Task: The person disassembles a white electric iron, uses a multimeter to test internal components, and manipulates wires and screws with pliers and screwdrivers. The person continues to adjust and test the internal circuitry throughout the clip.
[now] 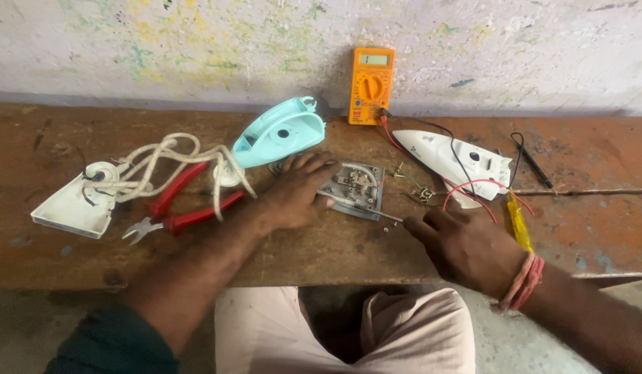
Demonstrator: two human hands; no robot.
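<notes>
A: Left hand (293, 197) lies flat, fingers spread, pressing the grey metal plate (355, 188) at the desk's centre. That grip is released, palm down, not clenched.

B: And the right hand (466, 249), at four o'clock from the plate, pinches a slim screwdriver (387, 216), its tip at the plate's lower edge.

A: The plate looks stiff and fairly heavy, with fragile little terminals on top. I'd say hold it by the bare edges.

B: Red pliers (179, 208) at nine o'clock, orange multimeter (371, 84) at twelve.

A: The worn wooden desk (335, 256) is scratched and stained; the wall behind is whitewashed and paint-flecked.
</notes>
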